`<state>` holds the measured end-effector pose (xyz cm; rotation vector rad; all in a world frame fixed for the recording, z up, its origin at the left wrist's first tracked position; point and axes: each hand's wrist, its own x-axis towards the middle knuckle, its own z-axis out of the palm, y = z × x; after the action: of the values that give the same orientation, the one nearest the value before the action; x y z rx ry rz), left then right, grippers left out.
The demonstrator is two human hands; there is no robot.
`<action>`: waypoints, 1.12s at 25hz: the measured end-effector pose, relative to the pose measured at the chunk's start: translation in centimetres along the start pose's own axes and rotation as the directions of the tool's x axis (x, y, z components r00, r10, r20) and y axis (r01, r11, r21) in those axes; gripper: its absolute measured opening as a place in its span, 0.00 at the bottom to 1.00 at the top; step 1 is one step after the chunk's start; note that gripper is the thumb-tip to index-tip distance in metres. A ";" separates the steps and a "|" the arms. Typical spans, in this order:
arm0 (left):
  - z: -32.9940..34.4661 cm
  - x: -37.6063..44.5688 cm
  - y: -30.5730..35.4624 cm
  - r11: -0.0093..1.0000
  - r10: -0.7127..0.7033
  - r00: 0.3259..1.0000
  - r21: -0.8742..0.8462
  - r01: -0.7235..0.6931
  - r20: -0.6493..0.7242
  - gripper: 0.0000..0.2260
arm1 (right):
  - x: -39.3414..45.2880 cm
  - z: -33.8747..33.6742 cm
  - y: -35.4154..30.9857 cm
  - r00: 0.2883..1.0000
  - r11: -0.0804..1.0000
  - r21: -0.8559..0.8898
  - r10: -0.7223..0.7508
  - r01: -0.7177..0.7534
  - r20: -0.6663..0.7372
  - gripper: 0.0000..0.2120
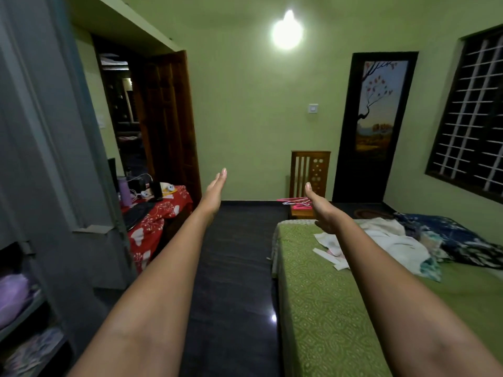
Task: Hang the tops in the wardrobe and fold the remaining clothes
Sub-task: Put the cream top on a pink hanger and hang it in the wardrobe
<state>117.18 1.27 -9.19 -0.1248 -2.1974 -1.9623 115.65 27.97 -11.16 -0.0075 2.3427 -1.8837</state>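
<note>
Two bare arms are stretched forward into the room, and both hands are held flat with straight fingers, nothing being gripped. The left hand is raised over the dark glossy floor; the right hand is seen just above the far corner of the bed, whose cover is a green fabric printed with a small repeated motif. One loose heap of clothes is spread on the bed to the right of the right arm: pale cream pieces, a teal-patterned one and a dark blue floral one, all crumpled (the exact count cannot be told). Beyond the bed, a few pink wire hangers are laid on the seat of one wooden chair with a slatted, hole-pierced back. At the left edge, one grey wardrobe is seen, with folded lilac cloth on its shelves. One bench draped in red floral cloth is set beside it.
</note>
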 end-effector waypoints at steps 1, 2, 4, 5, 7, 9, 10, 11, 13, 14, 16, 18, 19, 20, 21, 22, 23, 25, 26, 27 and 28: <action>0.3 0.5 0.0 1.000 0.004 1.000 0.005 -0.005 0.010 0.30 | 0.4 -0.2 -0.1 1.000 1.000 0.007 -0.007 0.007 0.016 0.40; 0.4 1.1 0.0 1.000 0.012 1.000 0.012 -0.012 0.011 0.30 | 1.0 -0.2 -0.3 0.999 1.000 0.008 -0.018 0.018 0.027 0.41; 0.0 2.8 -0.1 1.000 0.021 1.000 0.015 -0.021 -0.007 0.31 | 2.8 0.2 -0.7 0.999 0.999 0.008 -0.033 0.033 0.028 0.41; -0.4 4.0 -0.4 1.000 0.022 1.000 0.013 -0.021 -0.022 0.32 | 4.0 0.6 -0.8 0.999 0.999 0.013 -0.035 0.035 0.033 0.41; -1.1 6.3 -1.5 1.000 0.011 0.999 0.020 -0.011 -0.040 0.32 | 6.6 1.7 -0.8 0.999 0.999 0.015 -0.034 0.034 0.041 0.40; -1.9 9.1 -3.1 1.000 -0.002 0.999 0.019 0.003 -0.037 0.33 | 9.8 2.8 -0.3 0.998 1.000 -0.007 -0.028 0.029 0.056 0.41; -2.3 11.0 -4.0 1.000 -0.009 0.999 0.016 0.009 -0.035 0.33 | 11.8 3.3 -0.3 0.998 1.000 -0.019 -0.022 0.024 0.060 0.42; -2.8 12.9 -4.8 1.000 -0.011 0.999 0.014 0.012 -0.033 0.33 | 14.0 3.6 -0.4 0.998 0.999 -0.034 -0.019 0.021 0.055 0.43; -4.0 17.4 -5.4 1.000 -0.013 0.999 0.015 0.013 -0.032 0.34 | 18.6 4.0 -1.5 0.999 0.997 -0.072 -0.014 0.017 0.040 0.45; -4.7 19.8 -5.3 1.000 -0.013 0.999 0.014 0.014 -0.034 0.34 | 21.1 4.0 -2.5 0.999 0.996 -0.085 -0.017 0.020 0.034 0.47; -6.2 25.6 -4.4 1.000 0.004 0.999 0.024 -0.003 -0.041 0.35 | 26.4 4.2 -5.6 0.999 0.998 -0.055 -0.043 0.044 0.020 0.46; -7.4 31.2 -3.3 0.998 0.041 0.998 0.040 -0.039 -0.043 0.35 | 31.6 4.5 -8.2 0.997 0.997 -0.002 -0.081 0.081 -0.003 0.43; -7.7 33.6 -3.0 0.998 0.063 0.997 0.032 -0.062 -0.038 0.33 | 33.9 4.8 -8.9 0.995 0.995 0.005 -0.097 0.097 -0.009 0.42; -8.0 36.2 -3.0 0.997 0.078 0.997 0.021 -0.078 -0.027 0.32 | 36.6 5.3 -9.2 0.995 0.995 0.006 -0.104 0.104 -0.004 0.41; -8.1 38.4 -3.2 0.997 0.082 0.997 0.011 -0.082 -0.014 0.30 | 38.9 5.8 -9.2 0.995 0.995 -0.010 -0.096 0.096 0.005 0.41; -8.1 40.3 -3.7 0.997 0.074 0.997 0.007 -0.074 -0.003 0.30 | 41.1 6.1 -8.8 0.997 0.996 -0.035 -0.078 0.079 0.012 0.41; -8.1 42.1 -4.3 0.998 0.064 0.998 0.009 -0.064 0.008 0.29 | 43.3 6.4 -8.4 0.998 0.997 -0.051 -0.058 0.059 0.011 0.41; -8.0 45.8 -5.7 0.998 0.056 0.998 0.029 -0.056 0.023 0.29 | 47.8 6.6 -8.0 0.999 0.999 -0.039 -0.039 0.039 -0.008 0.42; -8.0 47.7 -6.5 0.998 0.054 0.998 0.030 -0.054 0.023 0.30 | 49.9 6.6 -8.1 0.999 0.999 -0.030 -0.031 0.030 -0.014 0.42; -8.0 50.0 -7.3 0.998 0.050 0.998 0.027 -0.051 0.022 0.30 | 52.1 6.6 -8.5 0.999 0.999 -0.027 -0.030 0.030 -0.018 0.41; -8.0 52.0 -8.0 0.998 0.049 0.999 0.024 -0.050 0.022 0.30 | 54.1 6.5 -8.8 0.999 0.999 -0.030 -0.030 0.030 -0.018 0.39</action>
<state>65.46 -11.01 -5.86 -0.1956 -2.2095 -1.9156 62.00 14.90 -9.51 -0.0288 2.3954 -1.8704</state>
